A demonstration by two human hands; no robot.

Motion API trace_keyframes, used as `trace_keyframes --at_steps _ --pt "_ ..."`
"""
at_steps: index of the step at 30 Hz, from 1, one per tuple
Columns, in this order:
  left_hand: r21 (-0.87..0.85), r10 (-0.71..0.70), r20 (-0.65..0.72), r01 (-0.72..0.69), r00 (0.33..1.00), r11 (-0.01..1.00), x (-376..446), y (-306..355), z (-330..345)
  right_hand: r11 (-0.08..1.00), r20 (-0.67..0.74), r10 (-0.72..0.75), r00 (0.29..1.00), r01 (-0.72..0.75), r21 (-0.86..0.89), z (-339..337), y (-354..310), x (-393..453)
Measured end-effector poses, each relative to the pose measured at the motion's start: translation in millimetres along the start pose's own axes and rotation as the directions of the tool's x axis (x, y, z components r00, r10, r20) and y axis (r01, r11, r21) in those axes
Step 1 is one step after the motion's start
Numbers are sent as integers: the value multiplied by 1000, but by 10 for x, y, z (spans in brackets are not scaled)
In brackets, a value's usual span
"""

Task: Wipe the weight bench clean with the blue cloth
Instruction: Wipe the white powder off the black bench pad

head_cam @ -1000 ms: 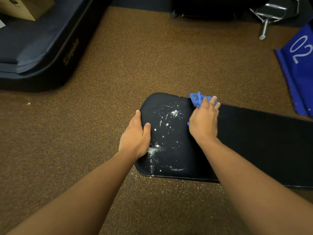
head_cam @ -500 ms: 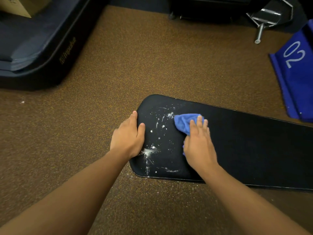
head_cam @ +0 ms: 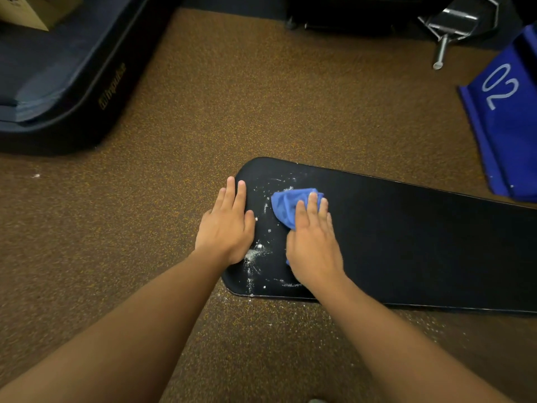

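Note:
The black padded weight bench [head_cam: 406,242] runs from the centre to the right edge, over brown speckled flooring. White powder [head_cam: 255,254] is scattered over its left end. My right hand [head_cam: 312,242] presses the crumpled blue cloth [head_cam: 286,203] flat onto the pad, just right of the powder; most of the cloth sticks out beyond my fingertips. My left hand [head_cam: 228,225] lies flat with fingers together on the bench's rounded left end, holding nothing.
A dark blue padded mat or platform [head_cam: 72,77] with a cardboard box [head_cam: 26,10] on it fills the upper left. At the upper right lie a blue cover marked 02 [head_cam: 505,117] and a metal frame part [head_cam: 453,24]. Some white powder dots the floor [head_cam: 430,327] in front of the bench.
My right hand has carried the cloth from the bench's far edge down and left onto the powdered patch. Some powder near the middle is gone. My left hand has straightened its fingers.

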State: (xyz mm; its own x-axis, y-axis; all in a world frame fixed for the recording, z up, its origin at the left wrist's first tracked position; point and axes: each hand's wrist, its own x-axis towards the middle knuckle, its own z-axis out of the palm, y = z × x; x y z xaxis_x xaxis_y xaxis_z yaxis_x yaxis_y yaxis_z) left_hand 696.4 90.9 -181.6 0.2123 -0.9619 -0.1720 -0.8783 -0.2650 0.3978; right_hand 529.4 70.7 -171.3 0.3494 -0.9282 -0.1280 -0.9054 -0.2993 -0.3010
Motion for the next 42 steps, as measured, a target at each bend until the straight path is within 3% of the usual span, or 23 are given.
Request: trace_keyframes --at_steps 3,9,14,18,21,24,29,32,34,36,39,42 --pt "-136 -35 -19 32 999 990 -78 -78 -20 1000 9 14 1000 -14 1 -108 295 -172" --pt "-183 -27 -15 24 1000 983 -169 -136 -34 962 -83 268 960 -261 84 -98 110 145" --pt "-274 -48 -14 42 999 961 -132 -147 -68 999 -54 -41 998 42 24 242 -393 -262" --pt "-281 -52 -5 48 999 959 -159 -131 -85 976 14 -217 976 217 -12 311 -217 -679" --pt "-286 -58 2 56 998 956 -182 -133 -79 983 -15 -180 984 179 -42 181 54 -653" --pt "-301 -59 1 57 998 952 -202 -148 -61 1000 -24 -8 1000 8 9 13 161 -326" --pt "-311 -64 -8 58 998 948 -229 -135 -22 990 -94 126 988 -120 71 -19 -112 122" --pt "-317 -68 -18 59 998 947 -227 -127 3 995 -53 -11 999 16 100 109 -211 -1" --pt "-322 -73 -22 62 997 945 -227 -132 17 983 -33 -174 984 176 56 178 -149 -213" --pt "-319 -74 -21 63 997 946 -232 -129 20 972 -19 -236 971 237 11 161 1 -353" --pt "-313 -64 -12 56 998 948 -232 -123 5 990 13 -137 990 137 14 9 215 -181" --pt "-309 -65 -4 60 998 949 -230 -127 -5 997 -94 78 993 -77 15 -108 261 237"
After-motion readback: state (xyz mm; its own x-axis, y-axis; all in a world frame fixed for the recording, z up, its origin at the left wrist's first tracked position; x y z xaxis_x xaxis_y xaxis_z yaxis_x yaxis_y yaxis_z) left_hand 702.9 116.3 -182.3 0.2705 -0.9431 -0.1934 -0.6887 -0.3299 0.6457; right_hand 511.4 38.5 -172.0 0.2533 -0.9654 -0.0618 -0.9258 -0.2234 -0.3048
